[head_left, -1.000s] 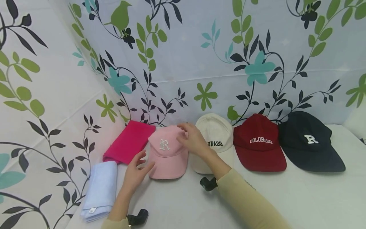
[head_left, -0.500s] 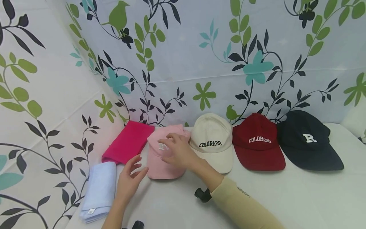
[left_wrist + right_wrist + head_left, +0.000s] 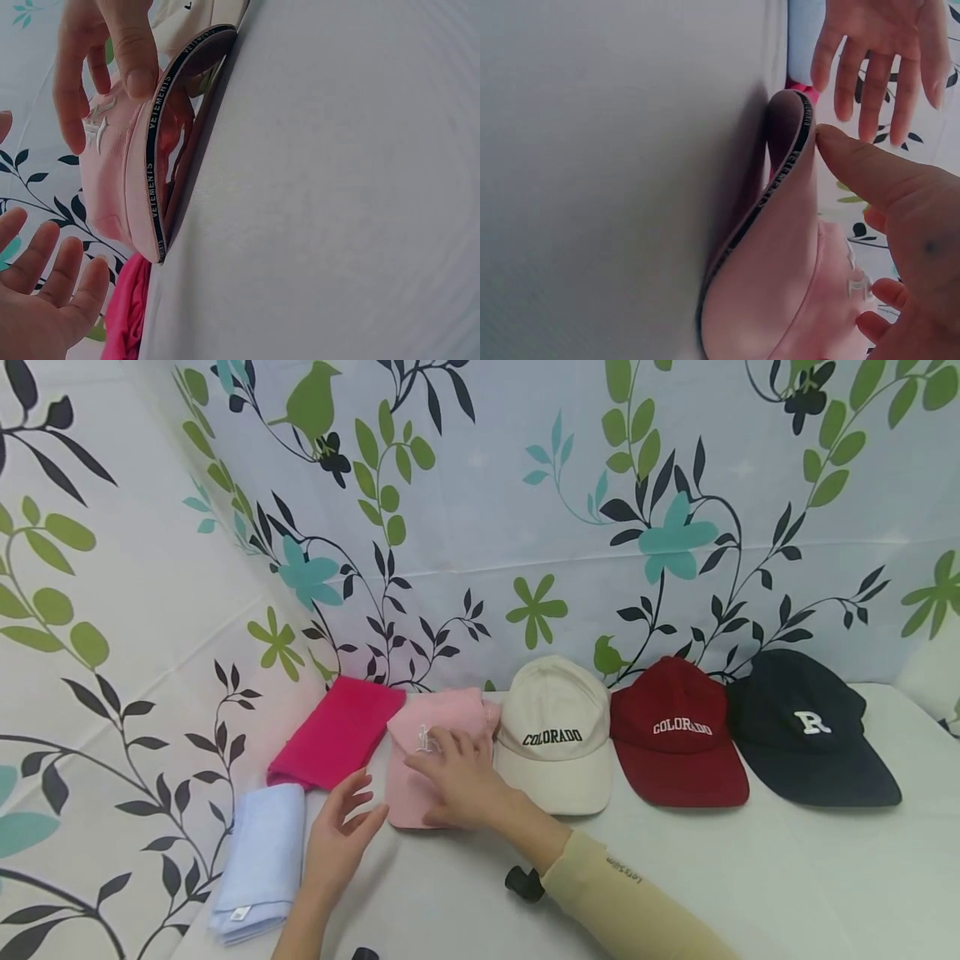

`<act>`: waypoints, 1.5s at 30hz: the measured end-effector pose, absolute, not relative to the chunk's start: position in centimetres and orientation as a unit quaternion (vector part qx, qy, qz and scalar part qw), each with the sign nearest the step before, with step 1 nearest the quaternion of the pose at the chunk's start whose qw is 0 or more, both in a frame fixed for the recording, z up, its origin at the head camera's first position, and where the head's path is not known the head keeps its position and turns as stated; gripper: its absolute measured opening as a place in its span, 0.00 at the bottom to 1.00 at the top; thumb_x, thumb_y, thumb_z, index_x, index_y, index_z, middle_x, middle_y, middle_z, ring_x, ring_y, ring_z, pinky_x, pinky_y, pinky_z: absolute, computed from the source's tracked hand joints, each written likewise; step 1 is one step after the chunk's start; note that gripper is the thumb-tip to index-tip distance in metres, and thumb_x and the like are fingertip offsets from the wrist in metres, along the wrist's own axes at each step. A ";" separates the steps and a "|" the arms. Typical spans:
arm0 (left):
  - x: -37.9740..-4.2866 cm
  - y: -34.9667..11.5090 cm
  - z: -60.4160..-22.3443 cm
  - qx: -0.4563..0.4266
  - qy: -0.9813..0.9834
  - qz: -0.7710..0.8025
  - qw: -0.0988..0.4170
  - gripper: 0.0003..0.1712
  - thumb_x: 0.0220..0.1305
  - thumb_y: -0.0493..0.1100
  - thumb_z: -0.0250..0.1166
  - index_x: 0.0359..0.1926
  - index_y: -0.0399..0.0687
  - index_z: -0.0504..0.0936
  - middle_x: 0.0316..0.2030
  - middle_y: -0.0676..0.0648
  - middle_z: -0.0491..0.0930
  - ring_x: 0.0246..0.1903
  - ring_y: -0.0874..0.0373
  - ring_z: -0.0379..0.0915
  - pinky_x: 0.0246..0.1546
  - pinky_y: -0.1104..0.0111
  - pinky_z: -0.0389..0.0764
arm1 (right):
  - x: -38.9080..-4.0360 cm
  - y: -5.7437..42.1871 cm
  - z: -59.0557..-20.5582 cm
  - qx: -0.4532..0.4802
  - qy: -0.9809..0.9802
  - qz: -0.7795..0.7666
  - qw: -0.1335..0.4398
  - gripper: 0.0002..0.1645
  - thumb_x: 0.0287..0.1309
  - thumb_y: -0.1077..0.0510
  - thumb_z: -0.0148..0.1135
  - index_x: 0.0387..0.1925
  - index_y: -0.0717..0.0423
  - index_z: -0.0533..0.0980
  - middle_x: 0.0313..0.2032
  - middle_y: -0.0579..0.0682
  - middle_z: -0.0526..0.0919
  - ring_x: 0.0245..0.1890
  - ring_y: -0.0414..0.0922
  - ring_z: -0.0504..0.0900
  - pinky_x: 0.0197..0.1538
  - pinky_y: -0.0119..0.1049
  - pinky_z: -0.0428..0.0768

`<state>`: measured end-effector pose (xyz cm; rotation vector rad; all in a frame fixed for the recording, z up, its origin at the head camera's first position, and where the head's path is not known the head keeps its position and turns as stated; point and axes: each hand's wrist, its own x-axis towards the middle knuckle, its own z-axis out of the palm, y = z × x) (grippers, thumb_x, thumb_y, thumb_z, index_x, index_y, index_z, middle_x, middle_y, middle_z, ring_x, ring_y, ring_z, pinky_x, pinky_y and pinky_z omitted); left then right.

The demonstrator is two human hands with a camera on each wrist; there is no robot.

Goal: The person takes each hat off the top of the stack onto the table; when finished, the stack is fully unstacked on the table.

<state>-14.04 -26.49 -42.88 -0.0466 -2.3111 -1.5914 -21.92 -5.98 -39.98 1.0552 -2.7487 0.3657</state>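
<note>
A pink cap (image 3: 457,706) with a white letter on its front lies at the left end of a row of caps. My right hand (image 3: 468,789) is over its front, fingers loosely spread across the lower crown and brim. In the right wrist view the thumb (image 3: 862,169) reaches the edge of the brim (image 3: 761,277), which has a black lettered band. Left of the cap, my left hand (image 3: 341,835) hovers with its fingers apart, holding nothing. The right hand hides part of the letter and the brim's right side.
To the right stand a cream cap (image 3: 555,777), a dark red cap (image 3: 675,768) and a black cap (image 3: 810,760). A folded hot-pink cloth (image 3: 337,731) and a folded light-blue cloth (image 3: 258,860) lie left. A patterned sheet (image 3: 480,510) hangs behind the white table (image 3: 675,868).
My right hand has moved left and down from the pink cap's upper right side to its front. The cap's crown looks flatter on top. My left hand has shifted slightly left.
</note>
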 end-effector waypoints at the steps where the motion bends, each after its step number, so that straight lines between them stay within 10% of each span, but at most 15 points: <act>1: -14.1 -26.5 -42.9 -0.016 -0.811 -0.560 0.167 0.33 0.66 0.35 0.69 0.69 0.42 0.69 0.64 0.39 0.72 0.57 0.53 0.72 0.51 0.79 0.75 | -22.0 -6.0 -40.1 0.352 -0.924 0.124 0.086 0.46 0.50 0.35 0.75 0.71 0.32 0.68 0.70 0.53 0.58 0.69 0.56 0.56 0.66 0.61 0.57; 45: -15.1 -25.2 -42.5 -0.079 -0.808 -0.554 0.185 0.35 0.63 0.34 0.70 0.69 0.39 0.69 0.63 0.37 0.73 0.58 0.44 0.73 0.54 0.70 0.78 | -23.0 -4.5 -39.7 0.355 -0.914 0.178 0.078 0.46 0.53 0.37 0.73 0.71 0.43 0.68 0.70 0.57 0.58 0.67 0.60 0.58 0.59 0.63 0.70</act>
